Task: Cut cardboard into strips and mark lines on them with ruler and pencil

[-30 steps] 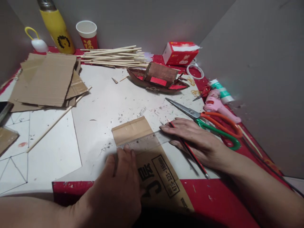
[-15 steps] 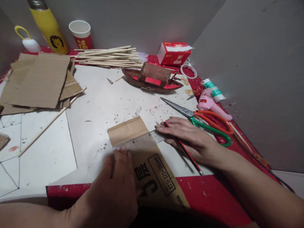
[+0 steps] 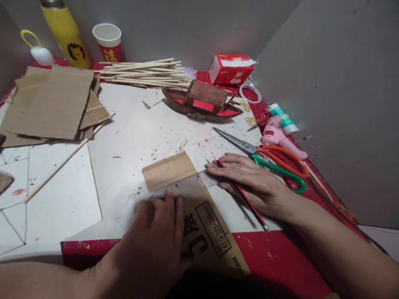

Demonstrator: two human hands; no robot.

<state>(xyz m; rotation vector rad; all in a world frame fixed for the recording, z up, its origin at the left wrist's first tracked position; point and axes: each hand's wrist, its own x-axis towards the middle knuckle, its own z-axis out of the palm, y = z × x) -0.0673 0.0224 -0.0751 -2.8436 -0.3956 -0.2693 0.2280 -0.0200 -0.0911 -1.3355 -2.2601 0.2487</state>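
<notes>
Under ruler [image 3: 190, 185]: cardboard [image 3: 213, 224] | white sheet [image 3: 127, 124], red tabletop [image 3: 268, 251] | grey walls [image 3: 174, 27] behind

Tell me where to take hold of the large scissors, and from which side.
Probably best: grip the scissors by their orange and green handles, coming from the right; the handles extend rightward beyond the right hand, while the blades point left.

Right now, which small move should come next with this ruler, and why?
Perhaps bring the pencil to the edge of the ruler: the left hand rests on it, the right hand covers one end, and the pencil's tip lies off the cardboard.
</notes>
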